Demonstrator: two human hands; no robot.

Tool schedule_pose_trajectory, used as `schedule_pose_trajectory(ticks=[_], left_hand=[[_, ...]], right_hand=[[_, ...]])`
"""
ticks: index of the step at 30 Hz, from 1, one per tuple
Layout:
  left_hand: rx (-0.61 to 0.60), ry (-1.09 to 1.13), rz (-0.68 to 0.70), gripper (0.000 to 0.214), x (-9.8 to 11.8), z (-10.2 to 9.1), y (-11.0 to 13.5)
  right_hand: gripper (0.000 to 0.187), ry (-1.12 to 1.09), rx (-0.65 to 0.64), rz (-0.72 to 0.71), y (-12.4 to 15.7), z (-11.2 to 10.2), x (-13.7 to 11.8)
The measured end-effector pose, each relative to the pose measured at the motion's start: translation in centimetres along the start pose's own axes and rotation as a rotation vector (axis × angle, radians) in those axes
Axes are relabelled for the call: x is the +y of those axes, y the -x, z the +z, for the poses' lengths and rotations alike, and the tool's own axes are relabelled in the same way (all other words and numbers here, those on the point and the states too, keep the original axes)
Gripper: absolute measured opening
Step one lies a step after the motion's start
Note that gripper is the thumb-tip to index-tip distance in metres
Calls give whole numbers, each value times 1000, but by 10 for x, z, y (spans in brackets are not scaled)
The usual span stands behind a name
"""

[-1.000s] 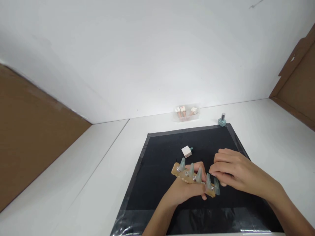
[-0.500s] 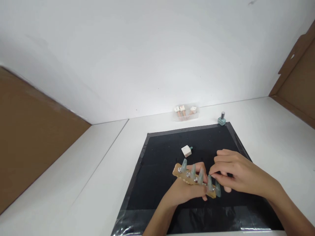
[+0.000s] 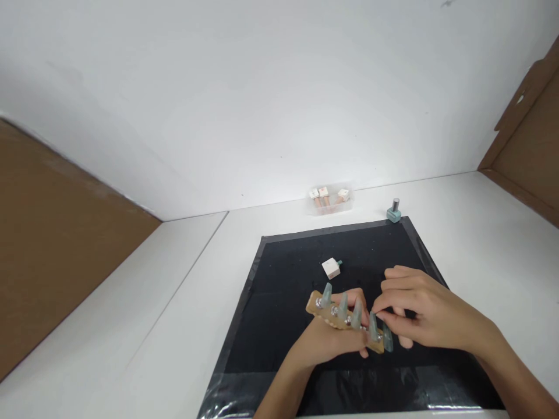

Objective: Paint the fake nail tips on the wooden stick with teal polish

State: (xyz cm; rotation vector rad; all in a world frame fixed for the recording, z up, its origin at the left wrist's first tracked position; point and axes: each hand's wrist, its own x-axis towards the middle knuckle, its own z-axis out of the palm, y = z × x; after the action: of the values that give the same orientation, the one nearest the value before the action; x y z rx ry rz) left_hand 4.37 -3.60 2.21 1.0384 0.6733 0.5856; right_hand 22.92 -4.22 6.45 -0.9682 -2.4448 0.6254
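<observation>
Low over the black mat (image 3: 279, 291), the left hand (image 3: 329, 342) is clenched around a wooden strip (image 3: 337, 317) from beneath, holding it tilted, its right end lower. Five teal nail tips (image 3: 343, 302) stand in a row along the strip's top, above the gripping fingers. The right hand (image 3: 425, 314) pinches the fourth tip (image 3: 373, 327) between thumb and forefinger. Beyond, a white cube (image 3: 331, 268) lies on the mat, and a teal polish bottle (image 3: 393, 212) stands at its far corner.

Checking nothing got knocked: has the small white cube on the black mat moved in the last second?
No. The white cube keeps its spot against the far edge of the black mat and the teal nail polish bottle.
</observation>
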Motion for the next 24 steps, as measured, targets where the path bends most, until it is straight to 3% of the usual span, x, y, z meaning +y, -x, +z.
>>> schedule_pose_trajectory(ticks=[11, 15, 20, 24], left_hand=[[-13, 0, -5, 31, -2, -1, 0], [-8, -4, 7, 30, -2, -1, 0], [-16, 9, 37, 31, -4, -6, 2], [22, 18, 80, 31, -5, -7, 3]], right_hand=[[29, -1, 52, -33, -1, 3, 0], [27, 7, 130, -9, 0, 2, 2], [17, -84, 385, 116, 3, 0, 4], [13, -177, 456, 310, 6, 0, 3]])
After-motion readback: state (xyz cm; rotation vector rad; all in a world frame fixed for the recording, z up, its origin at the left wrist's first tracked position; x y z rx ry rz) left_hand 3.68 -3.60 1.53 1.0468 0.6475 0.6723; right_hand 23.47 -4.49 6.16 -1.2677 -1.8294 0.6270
